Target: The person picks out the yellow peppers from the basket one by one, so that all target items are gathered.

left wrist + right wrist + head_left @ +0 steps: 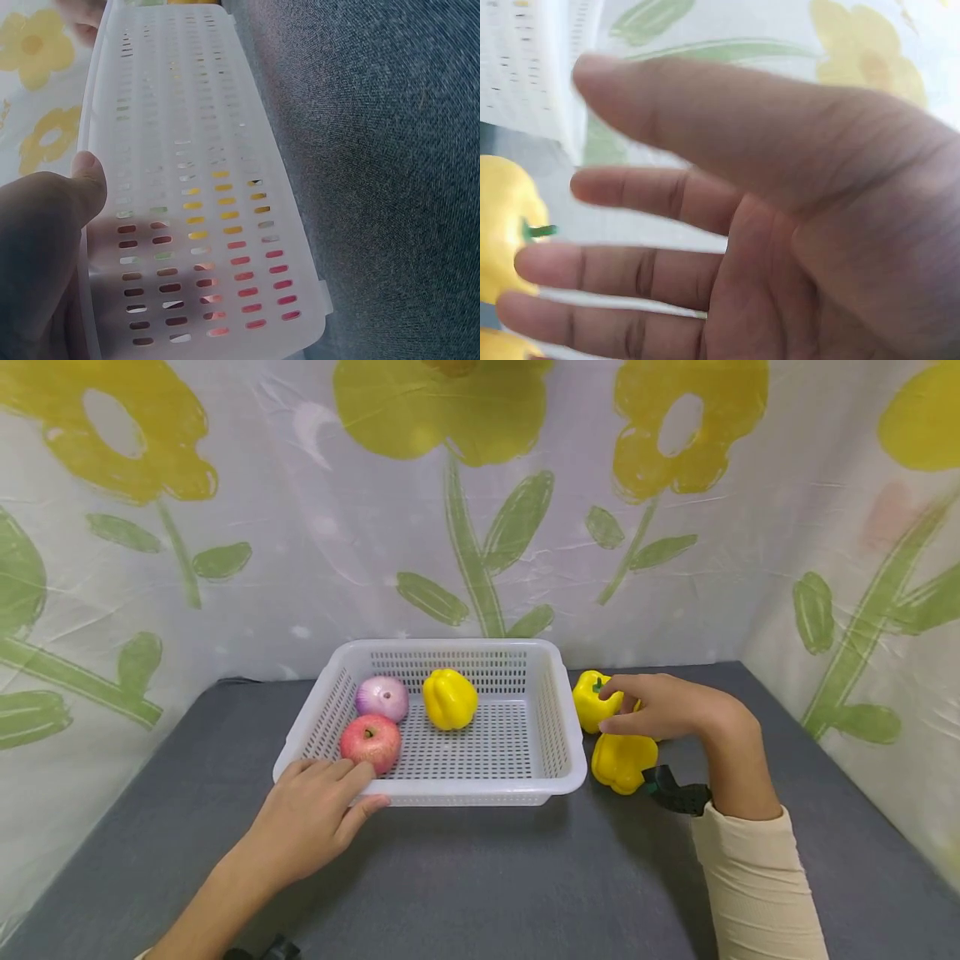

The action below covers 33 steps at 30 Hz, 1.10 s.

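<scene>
My left hand (315, 806) grips the front left rim of a white plastic basket (465, 788), its thumb lying along the outer wall in the left wrist view. Inside the basket are a red apple (371, 744), a purple onion (382, 697) and a yellow bell pepper (450, 700). Right of the basket, my right hand (667, 706) hovers over more yellow bell peppers, holding nothing. One bell pepper (587, 703) with a green stem lies by its fingertips; another bell pepper (622, 763) lies below the hand. The hand partly hides what lies behind it.
A dark grey tabletop (487, 877) lies under everything. White cloth (285, 568) printed with yellow flowers hangs behind and along both sides. A black strap (675, 792) sits on the right wrist, close to the front pepper.
</scene>
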Each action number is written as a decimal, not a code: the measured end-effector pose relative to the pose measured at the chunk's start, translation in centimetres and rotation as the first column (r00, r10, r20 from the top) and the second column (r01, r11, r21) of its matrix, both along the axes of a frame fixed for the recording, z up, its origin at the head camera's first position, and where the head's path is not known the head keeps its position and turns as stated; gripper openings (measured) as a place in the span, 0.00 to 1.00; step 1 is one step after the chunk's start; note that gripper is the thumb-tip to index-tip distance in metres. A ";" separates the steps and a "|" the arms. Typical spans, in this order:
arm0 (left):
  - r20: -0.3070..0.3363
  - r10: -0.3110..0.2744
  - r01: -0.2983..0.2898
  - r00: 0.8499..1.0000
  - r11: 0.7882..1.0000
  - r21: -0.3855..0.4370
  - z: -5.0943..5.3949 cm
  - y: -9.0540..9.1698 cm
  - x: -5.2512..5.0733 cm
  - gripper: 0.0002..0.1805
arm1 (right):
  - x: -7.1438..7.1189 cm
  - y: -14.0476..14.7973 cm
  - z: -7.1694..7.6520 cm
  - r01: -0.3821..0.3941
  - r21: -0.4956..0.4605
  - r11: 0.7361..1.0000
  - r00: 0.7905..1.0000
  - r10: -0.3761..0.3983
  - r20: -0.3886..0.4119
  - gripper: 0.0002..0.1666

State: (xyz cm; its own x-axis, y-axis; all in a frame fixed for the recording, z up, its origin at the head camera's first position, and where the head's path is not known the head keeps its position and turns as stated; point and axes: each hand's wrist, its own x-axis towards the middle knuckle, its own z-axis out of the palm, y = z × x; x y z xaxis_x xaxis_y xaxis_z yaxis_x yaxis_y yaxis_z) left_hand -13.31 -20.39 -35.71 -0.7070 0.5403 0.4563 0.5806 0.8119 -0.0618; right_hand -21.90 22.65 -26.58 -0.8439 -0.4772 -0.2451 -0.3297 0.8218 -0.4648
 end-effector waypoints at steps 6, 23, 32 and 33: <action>0.000 0.008 -0.008 1.000 1.000 -0.004 0.1 0.0 0.0 0.17 | -0.4 -1.4 2.9 -0.081 0.020 0.997 0.996 0.081 -0.022 0.29; -0.003 -0.007 0.007 1.000 1.000 0.005 0.0 0.1 -0.2 0.19 | -6.4 -12.6 4.7 -0.197 0.309 0.930 0.967 0.236 -0.094 0.43; 0.002 0.002 -0.002 1.000 1.000 -0.005 0.2 0.1 0.0 0.19 | -8.0 -17.5 1.9 -0.196 0.398 0.896 0.976 0.218 -0.011 0.50; 0.003 0.003 -0.003 1.000 1.000 -0.005 0.2 0.1 0.0 0.19 | -8.1 -17.9 1.6 -0.194 0.399 0.896 0.977 0.211 0.000 0.50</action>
